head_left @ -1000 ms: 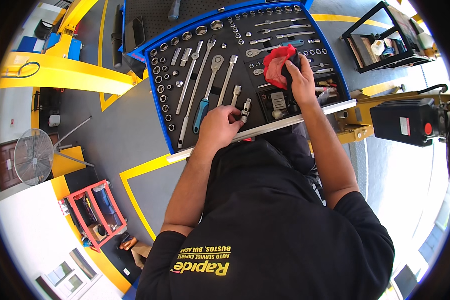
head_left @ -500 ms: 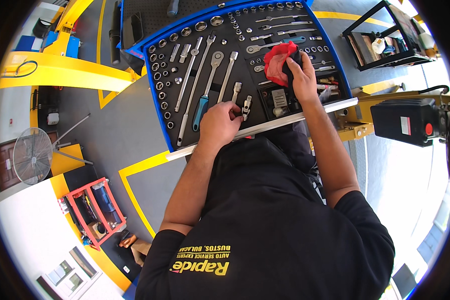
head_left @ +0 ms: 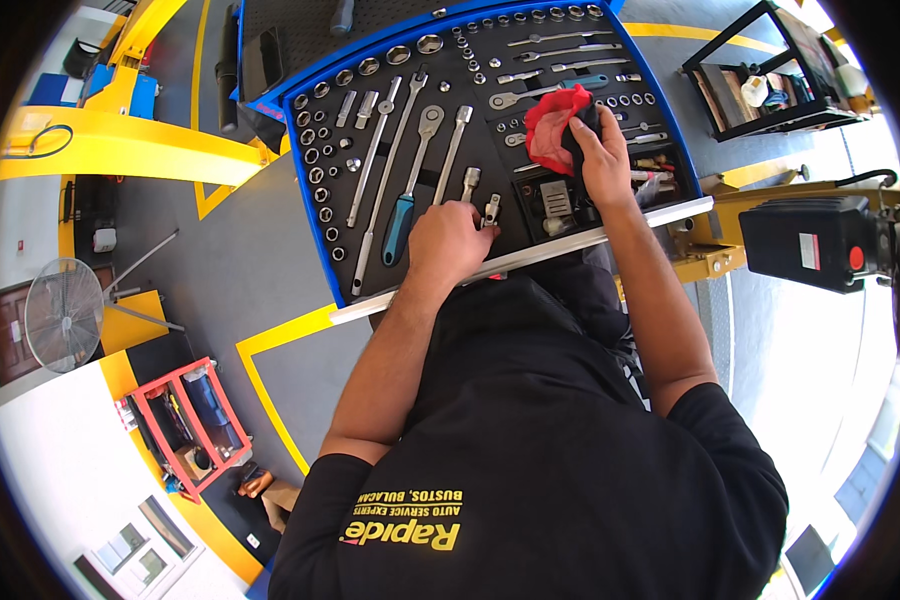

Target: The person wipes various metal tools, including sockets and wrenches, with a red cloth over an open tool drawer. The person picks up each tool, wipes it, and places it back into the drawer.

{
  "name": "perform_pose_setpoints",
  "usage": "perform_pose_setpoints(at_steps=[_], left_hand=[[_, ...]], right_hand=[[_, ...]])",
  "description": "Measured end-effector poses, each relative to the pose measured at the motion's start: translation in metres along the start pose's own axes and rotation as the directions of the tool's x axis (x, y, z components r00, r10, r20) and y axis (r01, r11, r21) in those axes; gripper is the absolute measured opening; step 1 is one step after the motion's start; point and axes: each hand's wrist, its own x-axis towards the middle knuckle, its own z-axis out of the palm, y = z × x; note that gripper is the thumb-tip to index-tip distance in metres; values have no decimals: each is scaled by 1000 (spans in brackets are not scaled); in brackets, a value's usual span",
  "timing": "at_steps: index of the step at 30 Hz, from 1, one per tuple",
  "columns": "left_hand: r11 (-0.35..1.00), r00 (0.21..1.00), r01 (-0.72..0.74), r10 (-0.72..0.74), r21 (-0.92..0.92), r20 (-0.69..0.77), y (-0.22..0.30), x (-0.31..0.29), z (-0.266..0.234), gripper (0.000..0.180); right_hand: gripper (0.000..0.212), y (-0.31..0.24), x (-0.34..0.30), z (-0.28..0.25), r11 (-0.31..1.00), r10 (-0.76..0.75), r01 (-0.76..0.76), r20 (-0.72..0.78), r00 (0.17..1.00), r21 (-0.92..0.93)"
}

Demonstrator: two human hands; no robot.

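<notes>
A blue-edged tool drawer [head_left: 315,235] lies open before me, its dark foam lined with chrome sockets and wrenches. Low in the drawer, the fingers of my left hand [head_left: 450,243] close around the lower end of a small chrome universal joint [head_left: 492,207], which still sits in the foam. A short socket piece [head_left: 471,182] and a long extension bar [head_left: 454,155] are just beyond that hand. Left of it lies a ratchet [head_left: 400,225] with a teal handle. My right hand [head_left: 604,165] grips a bunched red and black cloth [head_left: 553,135] above the drawer's right side.
An open compartment [head_left: 555,205] at the drawer's near right holds loose bits. A white front rail [head_left: 530,258] runs along the drawer's near edge. Yellow lift arms [head_left: 140,140] reach in from the left, and a black motor box [head_left: 805,243] stands at the right. A pedestal fan [head_left: 65,315] is farther left.
My left hand has moved slightly right, and its fingertips now meet the universal joint's lower end. The right hand with the cloth stays nearly in place.
</notes>
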Motion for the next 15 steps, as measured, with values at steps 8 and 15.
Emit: perform_pose_setpoints(at_steps=[8,15], left_hand=[[996,998,55,-54,-69,21,-5,5,1,33],[996,999,-20,18,-91,-32,-12,0,4,32]], right_hand=[[26,-12,-3,1,1000,4,-4,26,1000,21],[25,-14,-3,1,997,-31,28,38,999,73]])
